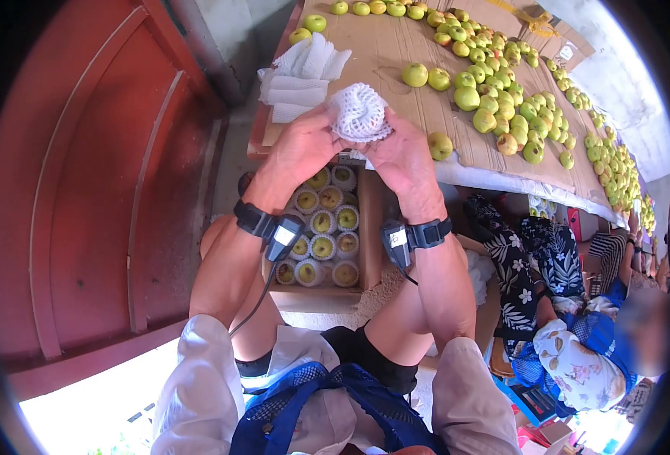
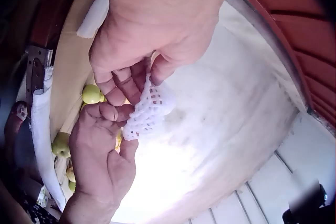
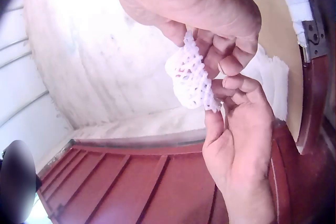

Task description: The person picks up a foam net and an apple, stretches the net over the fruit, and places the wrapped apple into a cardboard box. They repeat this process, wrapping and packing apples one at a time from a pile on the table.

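Observation:
A white foam fruit net (image 1: pixel 359 112) is held up at the near edge of the table, in front of my body. My left hand (image 1: pixel 308 144) pinches its left side, and my right hand (image 1: pixel 402 155) pinches the right side. Both wrist views show thumbs and fingertips gripping the rim of the net (image 2: pixel 149 111), with the hands close together. Its mesh looks bunched and folded in the middle; whether an apple is inside, I cannot tell. Flat foam nets (image 1: pixel 301 85) lie stacked just beyond my left hand. A single apple (image 1: pixel 439 145) sits beside my right hand.
Many green apples (image 1: pixel 494 98) are spread over the cardboard-covered table (image 1: pixel 380 53). Below my hands, a cardboard box (image 1: pixel 371 227) contains rows of netted apples (image 1: pixel 323 221). A red door (image 1: pixel 85 174) stands at left. Another person (image 1: pixel 577 349) sits at right.

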`<state>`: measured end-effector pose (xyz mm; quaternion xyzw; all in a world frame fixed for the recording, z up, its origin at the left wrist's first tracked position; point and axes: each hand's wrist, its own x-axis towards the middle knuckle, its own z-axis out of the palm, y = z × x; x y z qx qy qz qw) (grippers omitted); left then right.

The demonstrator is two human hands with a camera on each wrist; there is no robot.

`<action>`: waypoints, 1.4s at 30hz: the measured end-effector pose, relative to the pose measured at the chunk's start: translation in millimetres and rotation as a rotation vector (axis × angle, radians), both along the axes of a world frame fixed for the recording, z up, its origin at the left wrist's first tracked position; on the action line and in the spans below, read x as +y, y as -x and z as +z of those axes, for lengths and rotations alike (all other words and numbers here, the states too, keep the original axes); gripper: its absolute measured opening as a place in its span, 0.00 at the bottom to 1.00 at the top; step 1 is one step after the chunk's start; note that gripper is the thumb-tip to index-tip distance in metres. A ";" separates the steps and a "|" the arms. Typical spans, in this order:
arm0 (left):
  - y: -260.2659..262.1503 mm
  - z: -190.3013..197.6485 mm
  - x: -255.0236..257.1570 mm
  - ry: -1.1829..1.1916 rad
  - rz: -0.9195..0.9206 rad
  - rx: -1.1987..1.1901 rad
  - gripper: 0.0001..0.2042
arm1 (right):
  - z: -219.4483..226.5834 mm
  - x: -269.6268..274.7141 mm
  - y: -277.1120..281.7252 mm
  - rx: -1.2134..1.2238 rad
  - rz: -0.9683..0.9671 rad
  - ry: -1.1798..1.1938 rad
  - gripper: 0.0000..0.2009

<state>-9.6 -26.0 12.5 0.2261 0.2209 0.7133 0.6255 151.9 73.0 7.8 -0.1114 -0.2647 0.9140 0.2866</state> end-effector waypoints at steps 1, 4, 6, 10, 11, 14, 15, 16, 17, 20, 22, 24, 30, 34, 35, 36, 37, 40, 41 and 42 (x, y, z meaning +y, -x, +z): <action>-0.5 -0.7 1.1 0.004 0.016 0.007 0.19 | 3.5 -2.8 0.1 -0.017 -0.009 -0.002 0.18; -1.5 -2.6 1.9 0.055 0.082 0.043 0.17 | 9.8 -7.0 -1.2 -0.028 0.001 0.000 0.18; -1.4 -3.8 2.1 0.088 0.113 0.083 0.14 | 5.1 -4.7 -0.5 -0.016 0.015 0.000 0.18; 0.3 -6.3 1.6 0.135 0.132 0.170 0.10 | 4.1 -5.8 -0.5 -0.008 0.023 -0.003 0.18; 1.1 -7.2 1.9 0.148 0.136 0.187 0.09 | 4.0 -6.2 -0.6 -0.005 0.025 -0.008 0.17; -2.9 -4.1 -0.4 0.121 0.138 0.179 0.09 | 5.3 -9.0 -0.4 -0.011 0.018 -0.039 0.17; -3.9 -1.5 -1.6 0.118 0.133 0.180 0.09 | 6.0 -9.9 -0.5 -0.025 0.006 -0.058 0.16; -4.4 -0.7 -2.4 0.114 0.129 0.180 0.09 | 6.5 -10.5 -0.7 -0.040 -0.005 -0.078 0.15; -4.9 0.0 -3.0 0.111 0.124 0.181 0.09 | 5.3 -10.6 -0.9 -0.098 -0.044 -0.113 0.14; -5.2 0.3 -2.8 0.121 0.126 0.242 0.09 | 3.0 -12.3 -0.2 -0.241 -0.148 -0.216 0.10; -6.5 0.2 -3.5 0.127 0.143 0.275 0.09 | 1.7 -15.2 -0.1 -0.291 -0.206 -0.283 0.07; -6.9 -0.1 -3.4 0.138 0.140 0.306 0.09 | -1.6 -13.5 -1.8 -0.312 -0.201 -0.340 0.06; 0.3 -18.2 3.2 0.278 0.335 0.605 0.10 | -2.1 -12.0 -0.4 -0.341 -0.193 -0.334 0.06; -5.9 -9.1 -1.2 0.262 0.523 0.910 0.10 | -0.3 -12.2 -1.1 -0.329 -0.192 -0.301 0.06; -8.2 -3.8 -2.5 0.262 0.552 0.957 0.10 | -0.9 -12.5 -0.9 -0.325 -0.207 -0.293 0.06; -8.7 -1.8 -3.1 0.277 0.541 0.902 0.11 | -1.7 -12.7 -0.2 -0.320 -0.222 -0.286 0.06; -8.9 0.2 -4.2 0.293 0.529 0.846 0.11 | -1.8 -13.2 0.3 -0.315 -0.236 -0.278 0.06; -11.3 10.0 -8.9 0.314 0.484 0.811 0.13 | -0.4 -13.1 -0.5 -0.352 -0.266 -0.302 0.07; -13.1 12.7 -10.3 0.317 0.467 0.820 0.14 | -0.5 -12.8 -0.8 -0.372 -0.280 -0.325 0.07; -13.9 11.3 -10.6 0.278 0.462 0.859 0.14 | -0.6 -12.3 -0.7 -0.391 -0.293 -0.347 0.07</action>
